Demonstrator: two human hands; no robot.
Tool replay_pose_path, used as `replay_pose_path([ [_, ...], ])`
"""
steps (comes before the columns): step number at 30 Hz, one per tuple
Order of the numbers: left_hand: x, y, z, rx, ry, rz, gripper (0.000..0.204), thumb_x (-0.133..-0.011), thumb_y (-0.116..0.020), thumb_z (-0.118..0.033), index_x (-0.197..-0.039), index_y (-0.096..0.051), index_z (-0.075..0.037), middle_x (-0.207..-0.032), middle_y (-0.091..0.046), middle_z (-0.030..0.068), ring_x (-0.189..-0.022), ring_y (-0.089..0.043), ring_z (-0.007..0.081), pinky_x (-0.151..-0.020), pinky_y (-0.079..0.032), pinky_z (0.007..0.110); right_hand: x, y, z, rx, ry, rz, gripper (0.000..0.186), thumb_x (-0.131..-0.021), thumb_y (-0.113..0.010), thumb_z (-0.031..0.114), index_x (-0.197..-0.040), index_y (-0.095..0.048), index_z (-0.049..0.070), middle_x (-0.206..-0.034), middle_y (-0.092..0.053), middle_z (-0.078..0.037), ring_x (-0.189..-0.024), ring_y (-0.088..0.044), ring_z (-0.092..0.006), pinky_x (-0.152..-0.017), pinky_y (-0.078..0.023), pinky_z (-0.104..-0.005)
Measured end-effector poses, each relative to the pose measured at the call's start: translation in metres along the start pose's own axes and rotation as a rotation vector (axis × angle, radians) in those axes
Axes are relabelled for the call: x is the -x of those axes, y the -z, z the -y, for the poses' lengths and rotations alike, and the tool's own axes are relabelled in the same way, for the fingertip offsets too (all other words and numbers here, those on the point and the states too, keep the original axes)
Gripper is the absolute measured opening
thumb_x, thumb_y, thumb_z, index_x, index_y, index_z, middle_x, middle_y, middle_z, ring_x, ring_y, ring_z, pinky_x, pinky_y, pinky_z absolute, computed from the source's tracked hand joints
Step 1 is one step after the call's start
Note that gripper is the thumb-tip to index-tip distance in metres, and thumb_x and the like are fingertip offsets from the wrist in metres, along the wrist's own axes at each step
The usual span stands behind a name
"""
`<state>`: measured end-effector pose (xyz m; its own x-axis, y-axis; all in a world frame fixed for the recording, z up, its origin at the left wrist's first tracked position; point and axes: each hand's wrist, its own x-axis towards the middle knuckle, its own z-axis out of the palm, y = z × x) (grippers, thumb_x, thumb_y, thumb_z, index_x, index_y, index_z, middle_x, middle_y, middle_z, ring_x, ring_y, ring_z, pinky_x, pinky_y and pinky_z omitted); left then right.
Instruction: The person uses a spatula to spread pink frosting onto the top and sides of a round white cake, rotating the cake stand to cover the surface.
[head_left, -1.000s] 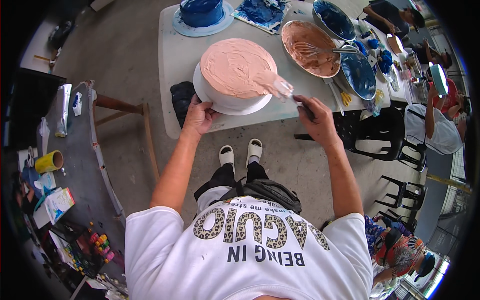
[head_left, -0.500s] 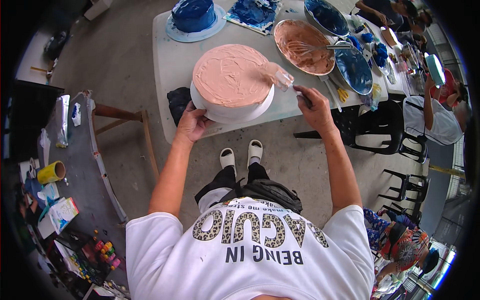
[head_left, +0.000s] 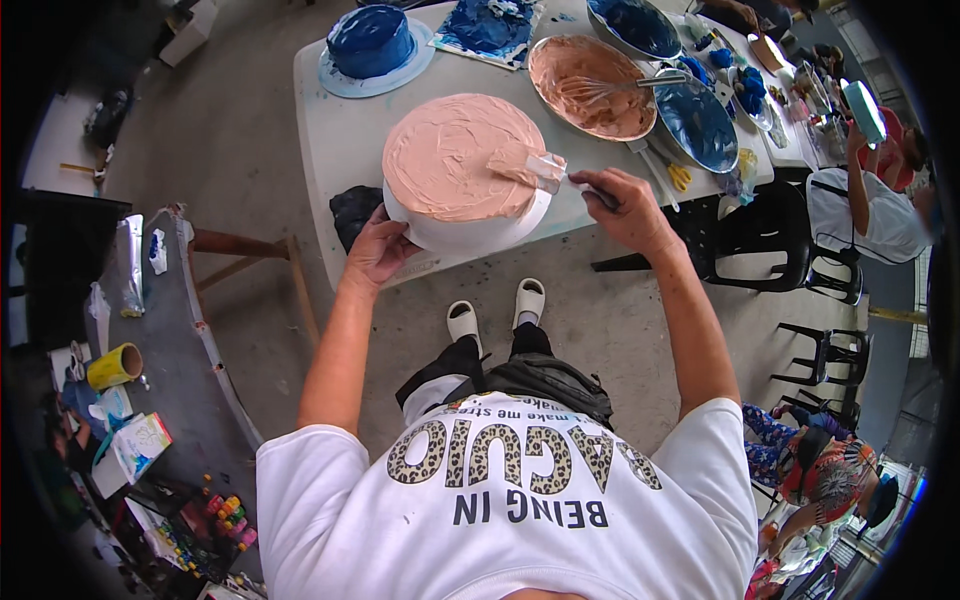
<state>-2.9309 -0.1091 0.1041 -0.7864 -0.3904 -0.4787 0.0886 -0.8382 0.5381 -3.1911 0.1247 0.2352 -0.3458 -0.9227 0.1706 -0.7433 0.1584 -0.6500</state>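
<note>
A round cake (head_left: 455, 160) coated in peach frosting stands on a white round cake board (head_left: 460, 235) near the table's front edge. My left hand (head_left: 380, 248) grips the near left rim of that board, its fingers partly hidden beneath. In my right hand (head_left: 628, 208) is the dark handle of an icing spatula (head_left: 546, 172). The spatula's blade is loaded with peach frosting and lies against the right part of the cake's top, where the frosting shows streaks and ridges.
Behind the cake are a blue-frosted cake (head_left: 370, 45) and a blue-smeared board (head_left: 490, 28). To the right sit a bowl of peach frosting (head_left: 560, 65) with a whisk (head_left: 620, 90), a blue bowl (head_left: 700, 125) and yellow scissors (head_left: 680, 177). Black chairs (head_left: 765, 240) and other people are further right.
My right hand has moved the spatula a little left and down, so its blade reaches further onto the cake's top. The left hand keeps its grip on the board.
</note>
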Motion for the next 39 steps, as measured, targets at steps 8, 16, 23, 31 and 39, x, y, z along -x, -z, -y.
replay_pose_path([
  [8,0.003,0.006,-0.005,-0.036,0.04,0.073,0.051,-0.076,-0.053,0.006,-0.125,-0.045,-0.007,-0.119,-0.056,0.0114,-0.106,-0.058,0.0285,-0.09,-0.049,0.051,-0.035,0.019,-0.042,-0.06,-0.109,-0.148,0.028,-0.082,-0.057,-0.002,-0.109,-0.064,0.005,-0.087,-0.066,-0.004,-0.078,-0.056,-0.0058,-0.073,-0.047,-0.0219],
  [16,-0.014,-0.014,0.027,0.084,-0.068,0.001,0.058,-0.077,-0.052,0.009,-0.131,-0.04,-0.009,-0.121,-0.055,0.0132,-0.109,-0.057,0.0319,-0.092,-0.049,0.05,0.013,-0.033,-0.023,-0.721,-0.38,-0.291,0.027,-0.086,-0.056,0.004,-0.112,-0.062,0.002,-0.077,-0.059,0.0,-0.063,-0.049,-0.0033,-0.056,-0.041,-0.0181],
  [23,-0.038,-0.026,0.055,0.258,-0.146,-0.147,0.049,-0.078,-0.047,0.009,-0.124,-0.04,-0.004,-0.123,-0.052,0.0149,-0.111,-0.055,0.0338,-0.094,-0.049,0.052,0.0,-0.057,-0.025,-1.233,-0.566,-0.387,0.028,-0.089,-0.055,0.008,-0.116,-0.054,0.0,-0.079,-0.055,-0.002,-0.053,-0.043,-0.0037,-0.044,-0.035,-0.019],
  [31,-0.049,-0.038,0.071,0.28,-0.193,-0.199,0.044,-0.079,-0.047,0.009,-0.121,-0.044,-0.002,-0.123,-0.052,0.0161,-0.112,-0.054,0.0345,-0.098,-0.045,0.052,-0.004,-0.081,-0.021,-1.359,-0.599,-0.369,0.032,-0.091,-0.053,0.009,-0.121,-0.05,-0.002,-0.079,-0.053,-0.002,-0.055,-0.042,-0.0037,-0.045,-0.033,-0.0183],
  [39,-0.046,-0.037,0.071,0.249,-0.225,-0.314,0.038,-0.083,-0.042,0.007,-0.121,-0.045,-0.001,-0.123,-0.053,0.016,-0.116,-0.052,0.0335,-0.102,-0.042,0.051,0.007,-0.033,-0.017,-1.661,-0.511,-0.19,0.03,-0.093,-0.051,0.012,-0.121,-0.047,0.0,-0.079,-0.054,-0.003,-0.055,-0.043,-0.0054,-0.045,-0.033,-0.0196],
])
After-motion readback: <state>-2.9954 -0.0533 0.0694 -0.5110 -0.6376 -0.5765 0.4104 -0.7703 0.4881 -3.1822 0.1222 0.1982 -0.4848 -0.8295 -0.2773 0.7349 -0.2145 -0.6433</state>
